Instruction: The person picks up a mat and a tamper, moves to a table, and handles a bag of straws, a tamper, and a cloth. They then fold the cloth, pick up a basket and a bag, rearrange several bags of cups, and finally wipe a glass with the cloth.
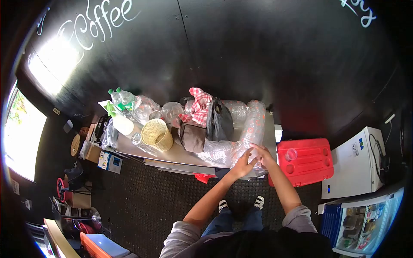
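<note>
My left hand [243, 166] is at the near right edge of the metal table, its fingers stretched and apart against clear plastic wrapping. Close beside it, my right hand [263, 155] has its fingers extended over the same wrapping, almost meeting the left. Under and behind the hands lie long clear sleeves, which look like stacked plastic cups with reddish print [254, 122]. One sleeve runs back along the table's right side, and another clear bundle [217, 153] lies along the front. A dark grey plastic bag [220, 120] and a brown cloth-like bundle [192, 136] sit to the left.
A woven basket [157, 135], green-capped bottles [121, 98] and a red-checked cloth [200, 105] stand on the metal table [174, 157]. Right of it are a red cooler box [304, 161] with a clear cup [291, 154] and a white chest freezer [359, 165]. Black rubber matting [159, 195] covers the floor.
</note>
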Tool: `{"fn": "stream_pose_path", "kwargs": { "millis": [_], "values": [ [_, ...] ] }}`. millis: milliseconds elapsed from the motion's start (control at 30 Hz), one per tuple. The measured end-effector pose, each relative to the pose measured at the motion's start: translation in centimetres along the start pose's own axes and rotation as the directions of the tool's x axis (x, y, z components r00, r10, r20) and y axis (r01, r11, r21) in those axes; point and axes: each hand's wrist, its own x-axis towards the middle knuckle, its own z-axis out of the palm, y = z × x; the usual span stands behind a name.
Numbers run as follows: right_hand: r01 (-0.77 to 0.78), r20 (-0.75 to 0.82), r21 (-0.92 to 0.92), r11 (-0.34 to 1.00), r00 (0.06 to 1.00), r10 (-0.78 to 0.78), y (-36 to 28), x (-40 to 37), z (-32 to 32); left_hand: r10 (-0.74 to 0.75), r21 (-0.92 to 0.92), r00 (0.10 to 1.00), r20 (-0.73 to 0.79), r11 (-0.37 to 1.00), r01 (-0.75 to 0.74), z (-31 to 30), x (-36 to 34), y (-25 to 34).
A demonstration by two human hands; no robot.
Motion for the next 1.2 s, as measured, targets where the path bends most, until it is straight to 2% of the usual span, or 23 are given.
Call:
{"fn": "stream_pose_path", "kwargs": {
  "millis": [33,67,100,133,200,233,267,300,333,367,400,433,500,600,633,700,733,767,833,1000,1033,1100,1200],
  "values": [
    [-0.060,-0.081,-0.071,0.996,0.995,0.055,0.5,0.7,-0.4,0.007,-0.001,1.000,0.001,1.000,-0.007,-0.6,-0.4,0.8],
    [0.077,-0.117,-0.013,0.997,0.990,-0.078,0.4,-0.5,0.8,0.083,0.002,0.997,-0.002,0.997,-0.083,-1.6,-1.1,1.9],
    [0.077,-0.118,-0.019,0.997,0.990,-0.079,1.3,0.1,0.4,0.155,0.003,0.988,-0.007,0.988,-0.155,-2.5,-1.8,2.7],
    [0.142,-0.135,-0.034,0.989,0.980,-0.145,2.1,1.4,0.1,0.262,0.059,0.959,-0.109,0.965,-0.257,-3.4,-2.2,1.2],
    [0.313,-0.194,-0.158,0.936,0.920,-0.340,3.7,2.9,0.0,0.208,0.003,0.922,-0.327,0.976,-0.220,-6.8,-3.8,1.9],
    [0.310,-0.186,-0.160,0.937,0.923,-0.337,4.0,3.0,-0.2,0.191,-0.057,0.870,-0.456,0.969,-0.242,-8.7,-4.5,1.3],
    [0.372,-0.158,-0.486,0.791,0.853,-0.498,4.2,3.1,-0.1,0.201,0.018,0.771,-0.605,0.971,-0.239,-10.4,-4.4,-0.7],
    [0.376,-0.073,-0.751,0.544,0.771,-0.633,4.5,3.2,0.2,0.155,-0.003,0.683,-0.714,0.974,-0.225,-12.0,-4.4,-2.7],
    [0.377,-0.070,-0.749,0.545,0.773,-0.631,4.3,2.3,1.5,-0.024,-0.149,0.614,-0.789,0.977,-0.153,-13.4,-4.2,-4.6],
    [0.381,-0.040,-0.815,0.436,0.714,-0.699,3.6,0.4,3.6,-0.095,-0.118,0.560,-0.823,0.993,-0.005,-15.1,-4.1,-7.3],
    [0.371,-0.003,-0.872,0.320,0.650,-0.760,3.0,-1.2,5.4,-0.213,-0.236,0.509,-0.834,0.972,0.021,-16.4,-3.4,-11.3],
    [0.368,-0.005,-0.873,0.319,0.649,-0.761,3.0,-1.9,6.5,-0.450,-0.475,0.453,-0.769,0.877,0.064,-17.0,-3.4,-10.8],
    [0.442,0.194,-0.892,0.099,0.570,-0.798,2.9,-3.1,8.2,-0.691,-0.733,0.636,-0.343,0.620,0.278,-19.5,-4.0,-12.6],
    [0.544,0.339,-0.838,0.038,0.574,-0.745,2.1,-5.9,10.1,-0.711,-0.804,0.594,-0.376,0.569,0.173,-18.6,-3.4,-11.6],
    [0.591,0.382,-0.807,0.017,0.543,-0.748,1.9,-6.5,10.2,-0.713,-0.807,0.596,-0.370,0.565,0.174,-18.4,-3.2,-11.1],
    [0.616,0.406,-0.787,0.033,0.559,-0.723,1.3,-7.5,9.9,-0.648,-0.715,0.528,-0.549,0.691,0.104,-18.3,-2.6,-9.8],
    [0.645,0.433,-0.762,0.054,0.570,-0.699,1.0,-7.7,9.7,-0.540,-0.673,0.574,-0.615,0.740,-0.024,-18.1,-2.6,-8.8],
    [0.646,0.437,-0.762,0.050,0.569,-0.696,0.8,-7.6,9.4,-0.542,-0.675,0.572,-0.616,0.738,-0.027,-17.9,-2.3,-7.6],
    [0.689,0.457,-0.719,0.093,0.570,-0.683,0.1,-7.1,8.7,-0.296,-0.504,0.558,-0.775,0.823,-0.264,-17.5,-1.6,-5.4],
    [0.771,0.515,-0.622,0.136,0.534,-0.670,-4.1,-4.8,11.6,-0.087,-0.350,0.570,-0.817,0.861,-0.369,-18.7,-3.1,1.2],
    [0.781,0.521,-0.607,0.148,0.532,-0.667,-4.8,-4.0,12.9,-0.112,-0.348,0.553,-0.826,0.873,-0.342,-19.3,-4.0,1.6],
    [0.844,0.633,-0.537,-0.007,0.397,-0.664,-6.4,-2.1,15.9,-0.091,-0.240,0.475,-0.875,0.934,-0.263,-20.9,-5.6,3.3],
    [0.830,0.751,-0.525,-0.188,0.347,-0.562,-7.9,0.8,21.1,-0.089,-0.238,0.464,-0.881,0.932,-0.273,-23.3,-8.3,3.6]
  ]
}}
